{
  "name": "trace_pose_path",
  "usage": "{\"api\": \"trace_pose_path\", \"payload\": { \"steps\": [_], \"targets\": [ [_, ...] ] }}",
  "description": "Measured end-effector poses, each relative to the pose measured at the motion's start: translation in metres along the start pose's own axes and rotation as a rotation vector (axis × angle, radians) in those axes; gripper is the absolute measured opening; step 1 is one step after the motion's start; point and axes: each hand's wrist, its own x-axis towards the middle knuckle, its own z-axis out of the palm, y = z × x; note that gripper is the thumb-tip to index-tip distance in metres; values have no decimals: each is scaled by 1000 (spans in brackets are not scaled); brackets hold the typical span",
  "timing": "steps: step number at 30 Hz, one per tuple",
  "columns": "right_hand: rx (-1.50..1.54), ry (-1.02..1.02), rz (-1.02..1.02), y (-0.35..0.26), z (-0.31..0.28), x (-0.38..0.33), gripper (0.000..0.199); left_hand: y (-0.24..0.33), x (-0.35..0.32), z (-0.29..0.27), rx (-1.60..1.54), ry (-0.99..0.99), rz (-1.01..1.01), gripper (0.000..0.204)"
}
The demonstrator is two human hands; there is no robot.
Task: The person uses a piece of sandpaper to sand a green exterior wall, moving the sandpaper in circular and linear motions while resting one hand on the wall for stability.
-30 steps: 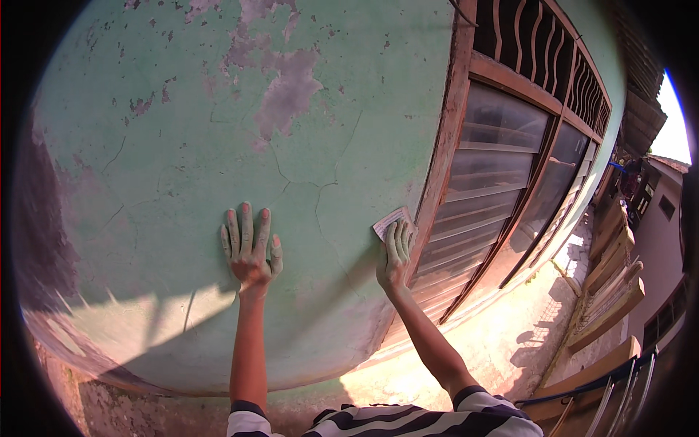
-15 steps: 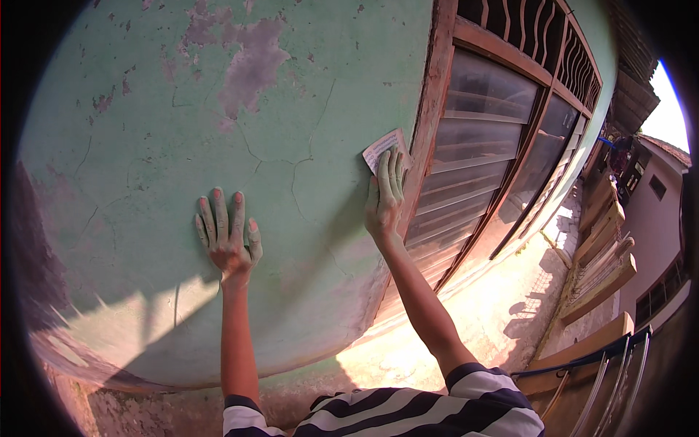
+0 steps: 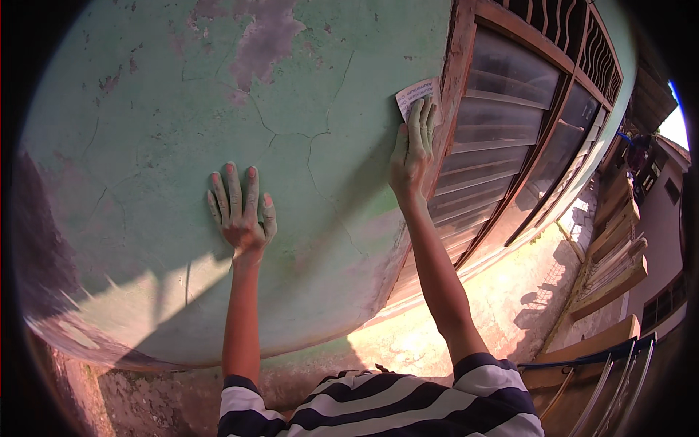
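My left hand point(image 3: 242, 207) lies flat on a green painted wall point(image 3: 167, 138), fingers spread and dusty, holding nothing. Higher up, beside the brown wooden window frame point(image 3: 455, 80), my right hand point(image 3: 413, 156) presses a sheet of sandpaper point(image 3: 413, 94) to the wall. The sheet's pale printed back faces me; its upper part sticks out past my fingertips, and the rest is hidden under them. Pale dust coats both hands. Between them, thin cracks run through the paint, and above is a bare greyish patch point(image 3: 266, 44) where paint has peeled.
Right of the wall is a louvred glass window point(image 3: 502, 109) with wavy bars above. A sunlit concrete strip point(image 3: 408, 346) runs along the wall's foot. Wooden boards point(image 3: 611, 288) and a rack with metal rods point(image 3: 622, 379) stand at the right.
My right hand has slid the sandpaper upward and slightly right along the wall, close to the window frame. My left hand keeps its place on the wall. The whole view has shifted a little.
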Motion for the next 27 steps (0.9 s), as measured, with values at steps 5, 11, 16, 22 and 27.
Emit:
{"api": "trace_pose_path", "payload": {
  "steps": [5,11,16,22,27],
  "targets": [
    [-35,-78,-26,15,14,-113,44,-1,0,4,-10,27,-2,49],
    [34,-285,128,10,8,-262,43,-2,2,5,-27,25,-12,49],
    [40,-257,42,-9,37,-233,44,0,3,1,-68,-1,15,49],
    [85,-280,-83,-69,59,-173,43,-11,-2,0,-130,-16,38,50],
    [65,-441,-198,-68,51,-232,50,-20,-3,-12,-303,-84,176,53]
  ]
}}
